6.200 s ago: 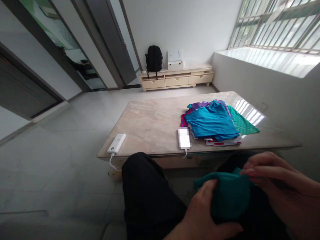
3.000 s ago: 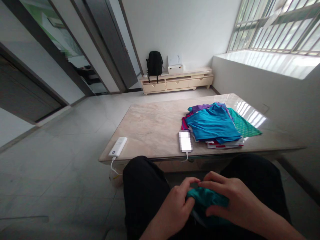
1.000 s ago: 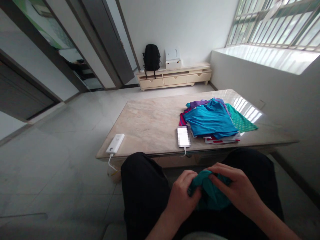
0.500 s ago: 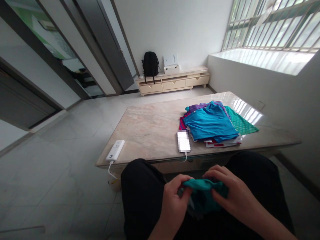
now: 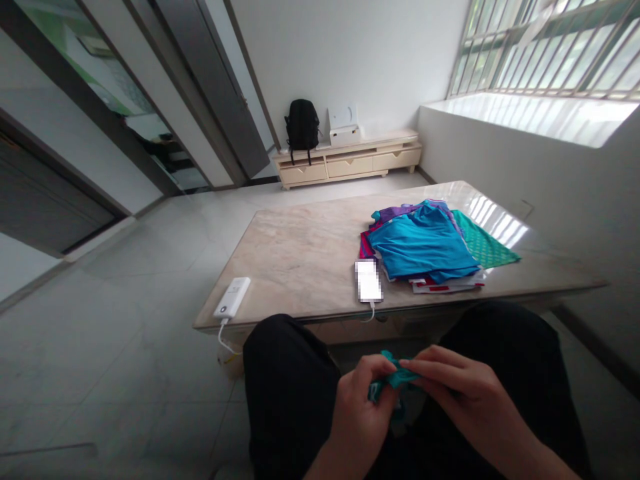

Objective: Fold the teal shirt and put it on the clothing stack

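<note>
Above my lap, a bunched piece of teal cloth [image 5: 400, 377] is pinched between my two hands. My left hand [image 5: 361, 407] grips its left side with thumb and fingers. My right hand [image 5: 463, 387] closes on its right side, fingertips almost meeting those of the left. Most of the cloth is hidden by the fingers, so its kind cannot be told. On the table beyond lies a pile of garments with a blue one [image 5: 423, 243] on top and a green patterned one [image 5: 485, 241] sticking out at the right.
The marble-topped table [image 5: 295, 253] stands in front of my knees. On it lie a white power bank [image 5: 233, 298] with a cable and a phone [image 5: 369, 281] on another cable. A low cabinet [image 5: 350, 167] with a black backpack [image 5: 302, 125] stands by the far wall.
My hands have come closer together, and the teal cloth, spread wider before, is now gathered into a small bunch between the fingertips. The pile on the table is unchanged.
</note>
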